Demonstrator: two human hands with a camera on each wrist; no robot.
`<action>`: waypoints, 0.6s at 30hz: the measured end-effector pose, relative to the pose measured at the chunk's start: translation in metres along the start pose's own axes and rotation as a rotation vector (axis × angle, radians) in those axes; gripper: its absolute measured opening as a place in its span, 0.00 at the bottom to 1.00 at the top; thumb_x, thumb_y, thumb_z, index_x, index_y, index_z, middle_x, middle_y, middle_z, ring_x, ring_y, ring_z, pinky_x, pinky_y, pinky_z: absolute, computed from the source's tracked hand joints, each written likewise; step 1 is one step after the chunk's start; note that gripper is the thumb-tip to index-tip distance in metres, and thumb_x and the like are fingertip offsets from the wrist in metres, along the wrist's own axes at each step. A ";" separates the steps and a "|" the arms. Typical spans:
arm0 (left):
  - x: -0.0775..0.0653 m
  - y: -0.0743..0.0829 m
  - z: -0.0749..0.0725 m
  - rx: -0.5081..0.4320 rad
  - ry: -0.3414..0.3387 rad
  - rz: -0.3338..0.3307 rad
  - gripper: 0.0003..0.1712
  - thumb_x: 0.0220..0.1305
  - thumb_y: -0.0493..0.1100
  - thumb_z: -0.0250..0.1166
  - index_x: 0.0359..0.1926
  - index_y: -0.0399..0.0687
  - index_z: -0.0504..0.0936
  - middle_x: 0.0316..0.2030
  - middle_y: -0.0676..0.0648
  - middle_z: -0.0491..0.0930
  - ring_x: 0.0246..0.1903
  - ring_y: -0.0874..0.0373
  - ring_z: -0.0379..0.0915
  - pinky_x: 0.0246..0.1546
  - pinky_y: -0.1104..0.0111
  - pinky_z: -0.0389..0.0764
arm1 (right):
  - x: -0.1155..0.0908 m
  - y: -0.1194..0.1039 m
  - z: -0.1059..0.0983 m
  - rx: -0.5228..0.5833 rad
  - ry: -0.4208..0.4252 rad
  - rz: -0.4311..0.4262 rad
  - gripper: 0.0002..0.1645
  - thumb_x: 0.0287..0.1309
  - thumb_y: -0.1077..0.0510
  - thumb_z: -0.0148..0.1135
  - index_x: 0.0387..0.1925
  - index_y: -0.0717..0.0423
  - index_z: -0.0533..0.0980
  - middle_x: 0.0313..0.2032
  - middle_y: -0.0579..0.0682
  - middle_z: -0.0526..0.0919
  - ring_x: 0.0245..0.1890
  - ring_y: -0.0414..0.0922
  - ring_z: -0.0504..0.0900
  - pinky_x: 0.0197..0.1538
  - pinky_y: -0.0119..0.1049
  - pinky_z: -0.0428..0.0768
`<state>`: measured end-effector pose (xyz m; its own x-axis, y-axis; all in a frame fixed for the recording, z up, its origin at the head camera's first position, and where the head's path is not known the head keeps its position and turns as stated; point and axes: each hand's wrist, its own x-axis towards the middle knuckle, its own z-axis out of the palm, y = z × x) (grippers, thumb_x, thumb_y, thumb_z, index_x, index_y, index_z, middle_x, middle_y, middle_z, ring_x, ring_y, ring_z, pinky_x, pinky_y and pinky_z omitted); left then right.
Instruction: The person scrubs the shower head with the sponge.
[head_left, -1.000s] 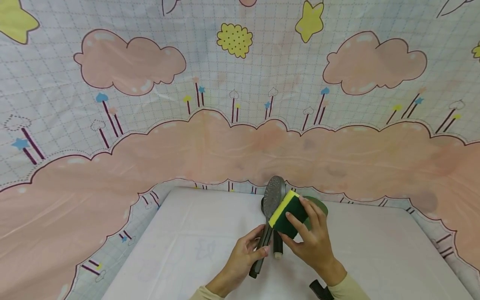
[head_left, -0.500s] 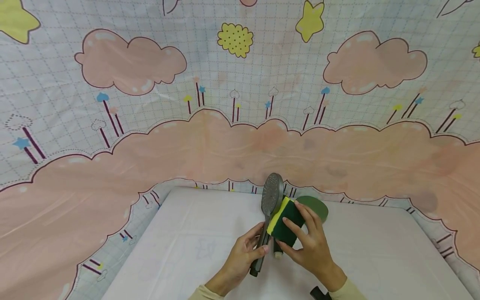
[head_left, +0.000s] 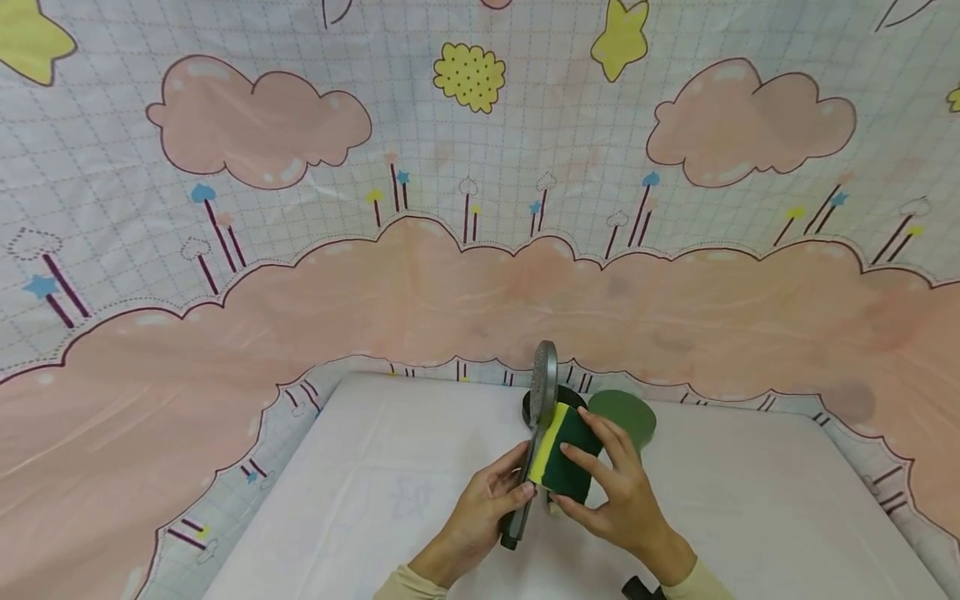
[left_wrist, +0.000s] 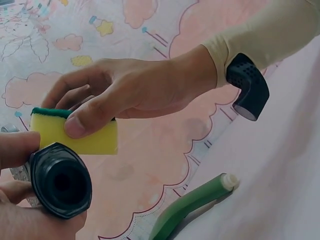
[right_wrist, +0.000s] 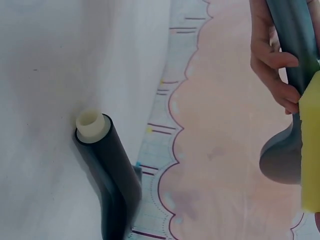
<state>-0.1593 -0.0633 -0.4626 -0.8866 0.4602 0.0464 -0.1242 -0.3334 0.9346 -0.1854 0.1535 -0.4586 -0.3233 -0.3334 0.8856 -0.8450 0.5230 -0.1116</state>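
My left hand (head_left: 483, 512) grips the handle of a grey shower head (head_left: 543, 379), held up over the table with its spray face turned left, almost edge-on. The open black end of its handle shows close up in the left wrist view. Between thumb and fingers, my right hand (head_left: 630, 500) holds a yellow and green sponge (head_left: 573, 458). The sponge's yellow side (right_wrist: 311, 150) lies against the shower head around the top of the handle. My left fingers (right_wrist: 280, 75) wrap the handle in the right wrist view.
A green shower head (head_left: 624, 414) lies on the white table (head_left: 360, 483) to the right, its handle (left_wrist: 200, 200) partly hidden. Behind the sponge lies a black one (right_wrist: 117, 170). A black device (left_wrist: 248, 87) sits on my right wrist. Patterned cloth (head_left: 480, 308) hangs behind the table.
The sponge has slid down along the shower head toward the handle with my right hand. The shower head has turned more edge-on and risen slightly. The things on the table have stayed put.
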 end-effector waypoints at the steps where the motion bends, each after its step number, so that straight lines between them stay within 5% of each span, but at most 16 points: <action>1: 0.000 0.000 0.000 -0.006 -0.002 0.001 0.41 0.70 0.40 0.60 0.76 0.37 0.50 0.77 0.38 0.47 0.73 0.51 0.54 0.60 0.78 0.70 | 0.000 0.000 0.000 0.002 -0.002 -0.001 0.32 0.58 0.33 0.62 0.51 0.52 0.81 0.64 0.66 0.71 0.65 0.56 0.67 0.74 0.29 0.56; 8: 0.002 0.001 -0.002 0.003 -0.041 0.004 0.38 0.73 0.41 0.56 0.76 0.36 0.50 0.77 0.37 0.44 0.76 0.46 0.43 0.63 0.76 0.69 | 0.001 0.005 -0.002 -0.003 -0.011 0.000 0.32 0.58 0.32 0.61 0.52 0.51 0.81 0.64 0.66 0.71 0.65 0.55 0.67 0.73 0.27 0.56; 18: 0.004 0.005 -0.004 -0.004 -0.020 -0.012 0.36 0.75 0.44 0.52 0.76 0.39 0.51 0.77 0.39 0.46 0.76 0.48 0.43 0.72 0.67 0.59 | 0.000 -0.001 0.003 0.031 -0.041 -0.020 0.32 0.58 0.33 0.62 0.53 0.50 0.80 0.65 0.65 0.70 0.66 0.55 0.66 0.74 0.29 0.55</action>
<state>-0.1651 -0.0659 -0.4593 -0.8760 0.4804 0.0420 -0.1368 -0.3310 0.9337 -0.1854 0.1509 -0.4600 -0.3230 -0.3759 0.8686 -0.8642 0.4913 -0.1087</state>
